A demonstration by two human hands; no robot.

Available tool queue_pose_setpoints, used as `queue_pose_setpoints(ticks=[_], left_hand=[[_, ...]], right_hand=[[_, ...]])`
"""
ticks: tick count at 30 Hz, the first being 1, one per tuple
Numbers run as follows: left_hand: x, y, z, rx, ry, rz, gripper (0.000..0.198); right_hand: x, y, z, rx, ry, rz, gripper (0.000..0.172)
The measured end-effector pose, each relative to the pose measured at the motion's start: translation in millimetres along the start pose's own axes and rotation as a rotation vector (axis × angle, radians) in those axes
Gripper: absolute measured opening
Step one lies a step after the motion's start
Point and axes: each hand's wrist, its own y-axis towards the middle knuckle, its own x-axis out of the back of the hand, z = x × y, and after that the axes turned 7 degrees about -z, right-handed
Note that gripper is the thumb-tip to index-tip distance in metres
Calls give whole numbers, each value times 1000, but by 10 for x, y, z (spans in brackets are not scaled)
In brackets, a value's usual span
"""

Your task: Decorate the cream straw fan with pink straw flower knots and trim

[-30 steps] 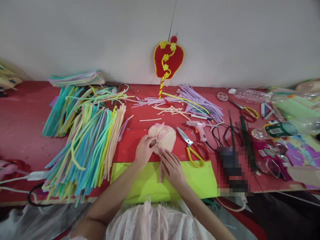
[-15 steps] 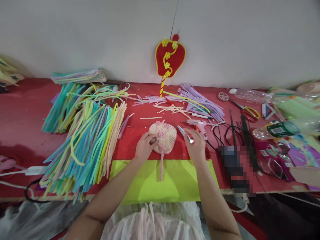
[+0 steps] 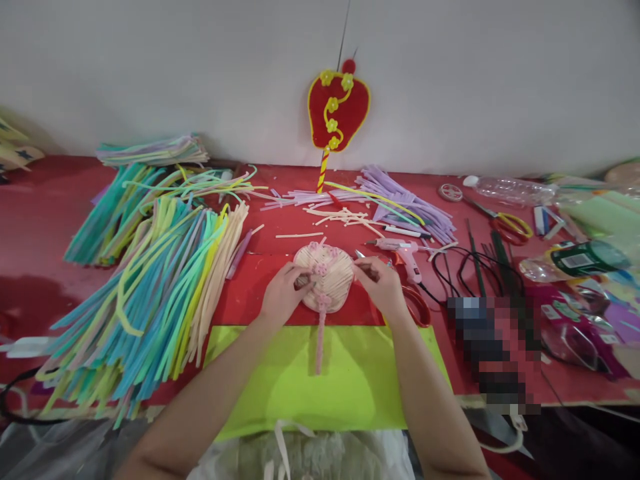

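Observation:
A small cream fan [image 3: 334, 283] woven from fuzzy sticks, with pink flowers and a pink handle [image 3: 319, 343], lies on the red table [image 3: 40, 220] above a lime-green sheet [image 3: 350, 387]. My left hand [image 3: 281, 298] rests on the fan's left edge, fingers curled and pinching at it. At the fan's right edge my right hand [image 3: 383, 287] is closed over a pair of scissors [image 3: 419, 305]. Their red handle sticks out to the right, and the blade tip shows by my fingers.
A big heap of coloured fuzzy sticks [image 3: 150, 287] fills the left side. Purple sticks [image 3: 400, 200] and cut scraps lie behind. A red fan [image 3: 339, 110] leans on the wall. A glue gun [image 3: 405, 253], cables, other scissors [image 3: 505, 223] and bottles [image 3: 580, 257] crowd the right.
My right hand left the fan's handle, went right to the scissors, closed on them and came back to the fan's right edge. My left hand stayed on the fan.

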Motion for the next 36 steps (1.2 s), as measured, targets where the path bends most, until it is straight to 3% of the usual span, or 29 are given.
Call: queue_pose_setpoints(ticks=[6, 13, 17, 22, 36], left_hand=[[12, 10, -15, -4, 5, 11, 17], [-3, 3, 0, -31, -6, 5, 17], [-12, -8, 14, -48, -1, -7, 16], [2, -14, 5, -54, 6, -9, 15], [9, -8, -5, -39, -10, 7, 13]], right_hand=[[-43, -62, 182, 10, 74, 292, 17], [-127, -131, 263, 80, 46, 519, 17], [-151, -123, 221, 157, 6, 512, 19], [-174, -127, 187, 199, -23, 489, 10], [-193, -149, 129, 205, -4, 475, 8]])
